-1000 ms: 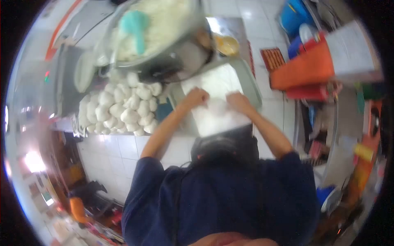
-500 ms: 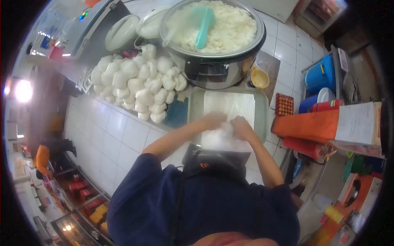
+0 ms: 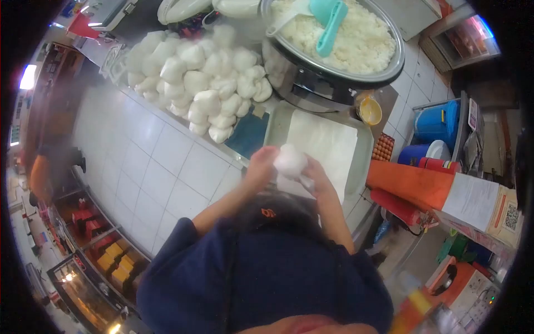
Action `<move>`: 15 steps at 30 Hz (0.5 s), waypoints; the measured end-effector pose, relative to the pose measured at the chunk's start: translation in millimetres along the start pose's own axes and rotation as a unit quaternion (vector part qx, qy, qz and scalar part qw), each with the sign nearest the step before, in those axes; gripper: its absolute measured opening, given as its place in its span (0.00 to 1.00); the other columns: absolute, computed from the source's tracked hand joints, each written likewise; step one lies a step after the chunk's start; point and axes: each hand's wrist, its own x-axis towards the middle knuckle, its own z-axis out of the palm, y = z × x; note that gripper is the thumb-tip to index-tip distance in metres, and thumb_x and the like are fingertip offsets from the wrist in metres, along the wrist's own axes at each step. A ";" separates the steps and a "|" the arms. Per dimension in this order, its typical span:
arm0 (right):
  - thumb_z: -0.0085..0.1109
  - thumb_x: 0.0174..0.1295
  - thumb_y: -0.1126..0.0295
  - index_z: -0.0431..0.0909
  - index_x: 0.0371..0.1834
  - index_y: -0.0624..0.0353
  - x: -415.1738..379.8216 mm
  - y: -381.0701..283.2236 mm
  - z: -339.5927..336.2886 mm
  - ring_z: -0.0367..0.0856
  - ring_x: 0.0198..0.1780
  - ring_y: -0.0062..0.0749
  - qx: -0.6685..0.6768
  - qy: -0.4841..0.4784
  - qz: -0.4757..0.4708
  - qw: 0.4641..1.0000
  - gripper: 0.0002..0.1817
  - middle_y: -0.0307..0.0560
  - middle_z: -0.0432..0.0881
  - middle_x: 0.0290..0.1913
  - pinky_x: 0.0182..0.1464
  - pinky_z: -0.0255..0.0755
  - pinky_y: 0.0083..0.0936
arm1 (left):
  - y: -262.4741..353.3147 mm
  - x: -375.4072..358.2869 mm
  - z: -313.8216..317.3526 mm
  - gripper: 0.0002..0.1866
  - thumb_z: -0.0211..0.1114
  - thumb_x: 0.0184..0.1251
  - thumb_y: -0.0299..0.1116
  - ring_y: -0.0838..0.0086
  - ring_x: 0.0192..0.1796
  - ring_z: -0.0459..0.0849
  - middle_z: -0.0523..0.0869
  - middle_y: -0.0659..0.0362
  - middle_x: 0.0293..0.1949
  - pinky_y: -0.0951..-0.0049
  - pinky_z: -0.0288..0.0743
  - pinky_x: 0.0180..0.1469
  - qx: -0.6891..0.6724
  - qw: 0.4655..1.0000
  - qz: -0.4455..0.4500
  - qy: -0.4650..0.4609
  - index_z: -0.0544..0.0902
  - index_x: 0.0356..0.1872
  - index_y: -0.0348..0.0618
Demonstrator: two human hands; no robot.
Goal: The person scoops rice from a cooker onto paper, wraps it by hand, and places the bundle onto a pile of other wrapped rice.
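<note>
White bundle (image 3: pixel 290 162), underside hidden by fingers (image 3: pixel 313 173).

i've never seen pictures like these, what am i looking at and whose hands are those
There is no robot here: a camera on a person's head looks forward and down, so everything bulges and the dark top is their clothing. The left hand and right hand are bare and hold a white rounded bundle between them. Ahead is a grey tray with white paper in it. Beyond stands a big pot of rice with a turquoise scoop, and beside it a pile of similar bundles.
</note>
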 end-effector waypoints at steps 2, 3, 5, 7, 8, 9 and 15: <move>0.58 0.59 0.79 0.72 0.57 0.63 13.2 -2.5 13.8 0.84 0.42 0.27 -0.019 -0.017 -0.005 1.000 0.21 0.46 0.82 0.48 0.37 0.82 0.21 | 37.4 -8.7 3.3 0.10 0.63 0.69 0.32 0.78 0.41 0.82 0.87 0.56 0.37 0.75 0.75 0.46 0.005 0.998 0.042 0.052 0.84 0.44 0.36; 0.58 0.58 0.79 0.72 0.56 0.63 19.9 -4.1 20.5 0.84 0.42 0.27 -0.035 -0.033 -0.011 0.999 0.20 0.46 0.83 0.48 0.37 0.82 0.21 | 54.3 -12.2 0.2 0.10 0.63 0.69 0.32 0.78 0.41 0.82 0.87 0.56 0.37 0.75 0.75 0.46 -0.001 0.997 0.047 0.058 0.84 0.44 0.36; 0.57 0.58 0.79 0.73 0.55 0.63 32.2 -8.8 37.1 0.85 0.40 0.28 -0.085 -0.026 -0.016 0.996 0.19 0.46 0.84 0.45 0.37 0.82 0.21 | 86.8 -17.6 -12.0 0.10 0.59 0.74 0.29 0.74 0.44 0.84 0.87 0.56 0.41 0.75 0.76 0.46 0.202 0.971 0.125 0.011 0.82 0.46 0.31; 0.56 0.58 0.79 0.74 0.53 0.63 39.0 -16.2 57.9 0.85 0.38 0.28 -0.133 -0.016 -0.025 0.991 0.18 0.46 0.85 0.43 0.36 0.82 0.22 | 118.1 -27.4 -13.3 0.13 0.59 0.74 0.32 0.75 0.43 0.84 0.87 0.55 0.41 0.75 0.76 0.45 0.224 0.973 0.058 0.020 0.81 0.46 0.30; 0.55 0.59 0.79 0.74 0.52 0.63 40.2 -22.4 71.6 0.86 0.36 0.29 -0.233 0.011 -0.030 0.972 0.16 0.47 0.85 0.40 0.37 0.82 0.23 | 131.1 -30.3 -15.1 0.16 0.60 0.73 0.36 0.75 0.43 0.84 0.87 0.54 0.41 0.75 0.76 0.44 0.247 0.969 -0.009 0.024 0.80 0.46 0.29; 0.54 0.59 0.79 0.74 0.50 0.64 39.5 -28.1 86.7 0.86 0.33 0.30 -0.330 0.038 -0.035 0.942 0.15 0.48 0.85 0.37 0.37 0.82 0.23 | 139.1 -32.4 -17.7 0.16 0.60 0.73 0.36 0.75 0.43 0.84 0.87 0.54 0.41 0.75 0.76 0.44 0.246 0.969 -0.006 0.029 0.80 0.46 0.29; 0.56 0.63 0.76 0.74 0.48 0.66 29.9 -28.0 180.8 0.85 0.32 0.28 -0.375 0.050 -0.112 0.919 0.11 0.47 0.86 0.35 0.36 0.79 0.23 | 174.3 -18.0 -42.6 0.23 0.73 0.59 0.47 0.80 0.36 0.79 0.83 0.61 0.32 0.74 0.73 0.37 0.270 0.961 0.014 -0.053 0.79 0.40 0.36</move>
